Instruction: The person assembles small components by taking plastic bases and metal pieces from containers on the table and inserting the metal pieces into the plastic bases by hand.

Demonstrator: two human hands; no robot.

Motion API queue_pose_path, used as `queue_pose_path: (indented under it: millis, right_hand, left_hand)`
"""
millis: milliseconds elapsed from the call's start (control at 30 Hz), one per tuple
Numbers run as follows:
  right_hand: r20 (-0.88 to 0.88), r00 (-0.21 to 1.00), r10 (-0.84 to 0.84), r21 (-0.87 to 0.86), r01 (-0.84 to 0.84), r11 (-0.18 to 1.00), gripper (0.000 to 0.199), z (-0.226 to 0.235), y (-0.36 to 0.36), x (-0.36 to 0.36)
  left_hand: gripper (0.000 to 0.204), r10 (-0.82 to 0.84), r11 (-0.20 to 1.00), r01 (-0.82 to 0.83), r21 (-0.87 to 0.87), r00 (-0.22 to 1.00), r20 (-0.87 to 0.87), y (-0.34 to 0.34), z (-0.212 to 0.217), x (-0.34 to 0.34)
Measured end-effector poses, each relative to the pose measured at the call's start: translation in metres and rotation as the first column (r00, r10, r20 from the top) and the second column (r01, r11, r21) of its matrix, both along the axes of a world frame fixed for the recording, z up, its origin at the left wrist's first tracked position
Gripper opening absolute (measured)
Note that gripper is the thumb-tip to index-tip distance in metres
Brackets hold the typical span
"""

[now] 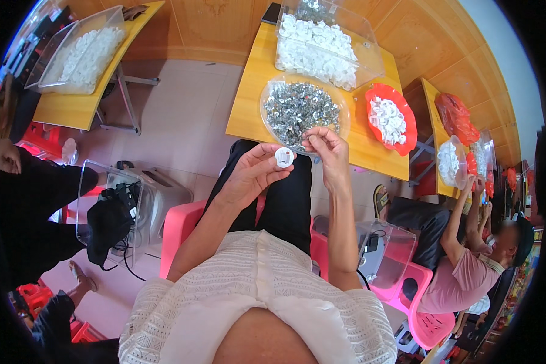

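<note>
My left hand (253,176) grips a small round white plastic part (284,159) with a slot in its face, held up over my lap. Beside it, my right hand (332,151) is closed in a pinch at the near edge of a clear round tray (264,116). Whatever lies between those fingertips is too small to make out. Small silvery metal pieces (300,109) fill the tray. To its right, a red scalloped dish (411,130) holds white plastic parts (387,121).
A clear bin (370,57) heaped with white parts stands at the back of the yellow table (244,103). Another table (64,112) with a bin is at far left. A co-worker (461,282) sits at right; another person's hand (5,155) shows at left. Clear boxes flank my pink chair (179,227).
</note>
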State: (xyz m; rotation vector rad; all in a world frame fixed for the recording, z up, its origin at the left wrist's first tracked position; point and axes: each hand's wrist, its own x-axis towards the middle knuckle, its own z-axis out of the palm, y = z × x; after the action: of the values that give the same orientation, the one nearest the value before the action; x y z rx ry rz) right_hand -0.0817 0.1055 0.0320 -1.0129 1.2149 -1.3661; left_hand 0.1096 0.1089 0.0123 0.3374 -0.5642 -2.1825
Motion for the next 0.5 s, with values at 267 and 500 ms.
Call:
queue_pose_path:
  millis: [267,500]
  right_hand:
    - [-0.074,0.989,0.128,-0.153,-0.138,0.979,0.008,0.021,0.026,0.024]
    - [-0.120,0.986,0.116,-0.076,-0.125,0.989,0.008,0.017,0.031,0.031]
  left_hand:
    - [0.022,0.016,0.999,-0.016,0.041,1.000,-0.007,0.001,0.006,-0.003]
    - [0.022,0.041,0.999,-0.042,0.011,0.998,0.054,0.003,0.007,-0.005]
